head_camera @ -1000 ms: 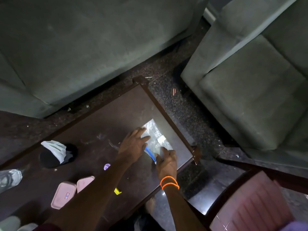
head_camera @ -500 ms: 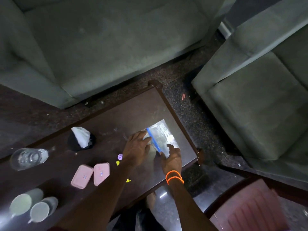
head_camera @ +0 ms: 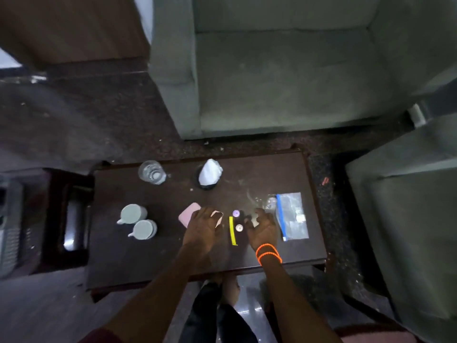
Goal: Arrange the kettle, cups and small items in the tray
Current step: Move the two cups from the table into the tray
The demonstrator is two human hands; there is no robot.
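Both hands are working low over the dark wooden bench [head_camera: 138, 263], seemingly gathering the small items into one spot before anything goes to a tray. The left hand [head_camera: 201, 230] is resting on the two flat pink lidded boxes [head_camera: 189, 215], fingers curved over the nearer one so that most of it is covered; whether it is gripping or only pressing I cannot tell. The right hand [head_camera: 262, 227], with orange bands at the wrist, is hovering with fingers loosely bent and holding nothing visible.

Between the hands are lying a thin yellow strip [head_camera: 232, 230], a small purple round cap [head_camera: 236, 213] and a small pale round piece [head_camera: 239, 228], close together. The clear zip bag with a blue seal [head_camera: 293, 216] is lying flat just right of the right hand. Two pale green mugs [head_camera: 138, 221] are standing touching on the left; a clear glass tumbler [head_camera: 152, 172] and a black holder stuffed with white tissue [head_camera: 209, 174] are sitting near the far edge.

No kettle or tray is identifiable; the frame is blurred and dim.
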